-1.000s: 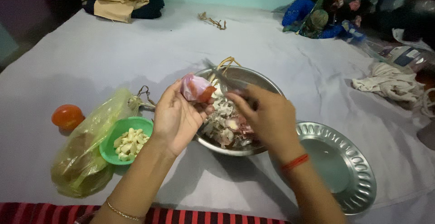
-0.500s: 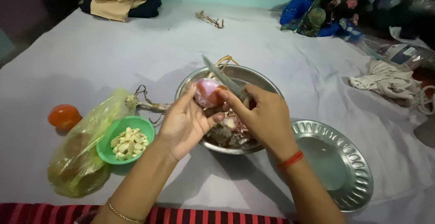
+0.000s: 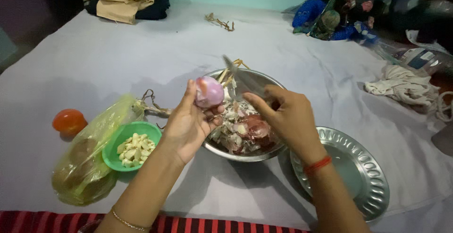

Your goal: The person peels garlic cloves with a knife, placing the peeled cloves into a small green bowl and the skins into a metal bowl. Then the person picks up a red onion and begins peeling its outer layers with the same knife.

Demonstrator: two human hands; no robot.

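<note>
At the far left of the frame an orange-red tomato (image 3: 69,120) lies on the pale grey cloth (image 3: 118,58). Just right of it sits a yellow plastic bag (image 3: 89,160), slumped toward the lower left, and against its right side stands a small green bowl (image 3: 115,144) of peeled garlic cloves (image 3: 134,147).

Left of centre, the left hand (image 3: 188,124) is raised with the palm facing up, its fingers curled closed around a peeled pinkish-purple onion (image 3: 209,92), which sits at the fingertips above the left rim of a steel bowl (image 3: 236,153). The bowl, in the middle of the frame, holds onion skins and scraps (image 3: 243,129).

Right of centre, the right hand (image 3: 288,117) hovers over the bowl, fingers wrapped shut on the handle of a knife (image 3: 243,79); the blade points up and left, its tip close to the onion but apart from it. A red thread band (image 3: 317,165) circles that wrist.

In the lower right an embossed steel plate (image 3: 373,186) lies just beside the bowl. Further right a crumpled white cloth (image 3: 406,89) rests on the sheet, and in the upper right is a heap of blue fabric (image 3: 325,18).
</note>
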